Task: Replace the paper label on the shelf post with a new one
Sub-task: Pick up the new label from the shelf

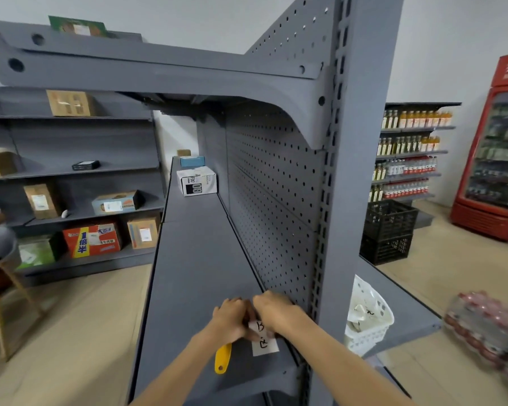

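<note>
A white paper label (264, 342) with handwritten characters lies over the grey shelf (194, 273), low in the head view. My left hand (230, 319) and my right hand (274, 313) meet at its upper end, and both pinch the paper. A yellow-handled tool (223, 357) sticks out below my left hand; its working end is hidden under the hand. The grey shelf post (361, 171) rises just to the right of my hands, and I see no label on its visible face.
A white plastic basket (370, 320) with paper scraps stands right of the post. Boxes (196, 181) sit at the shelf's far end. Black crates (387, 230), drink shelves (408, 153) and a red fridge (496, 153) are on the right. A wooden stool (0, 276) is at left.
</note>
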{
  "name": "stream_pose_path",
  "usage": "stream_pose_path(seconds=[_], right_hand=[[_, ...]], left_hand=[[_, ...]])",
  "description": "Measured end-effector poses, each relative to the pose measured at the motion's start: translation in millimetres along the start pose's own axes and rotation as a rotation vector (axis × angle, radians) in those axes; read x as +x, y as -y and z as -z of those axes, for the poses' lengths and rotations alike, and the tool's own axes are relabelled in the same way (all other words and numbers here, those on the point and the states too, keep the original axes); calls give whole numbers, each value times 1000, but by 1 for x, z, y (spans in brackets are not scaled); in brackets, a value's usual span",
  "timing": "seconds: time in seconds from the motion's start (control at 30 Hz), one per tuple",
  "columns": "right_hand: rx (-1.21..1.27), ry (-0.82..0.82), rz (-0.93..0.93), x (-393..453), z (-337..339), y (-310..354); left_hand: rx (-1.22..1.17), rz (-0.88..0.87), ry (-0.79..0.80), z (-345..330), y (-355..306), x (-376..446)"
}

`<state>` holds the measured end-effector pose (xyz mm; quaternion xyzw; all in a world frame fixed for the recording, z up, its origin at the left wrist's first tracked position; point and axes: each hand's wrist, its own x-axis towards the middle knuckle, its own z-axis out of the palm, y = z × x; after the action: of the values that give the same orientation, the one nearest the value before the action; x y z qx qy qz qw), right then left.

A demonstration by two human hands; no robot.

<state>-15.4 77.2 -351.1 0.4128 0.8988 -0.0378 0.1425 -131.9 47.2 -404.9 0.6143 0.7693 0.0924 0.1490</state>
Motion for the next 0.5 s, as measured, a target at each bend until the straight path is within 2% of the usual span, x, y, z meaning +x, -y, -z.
stream_pose_path(seconds=[0.1,0.3,0.5], right_hand=[[64,-78,-3,-2,-2,0],[390,-365,63,-18,11,-1],[657,-512,213,-48,40,-2]], left_hand=[[-109,-43,-57,-3,6,-6],[-378,-53,-375,18,10,-36],[-603,-151,-600,56,-14,-78]])
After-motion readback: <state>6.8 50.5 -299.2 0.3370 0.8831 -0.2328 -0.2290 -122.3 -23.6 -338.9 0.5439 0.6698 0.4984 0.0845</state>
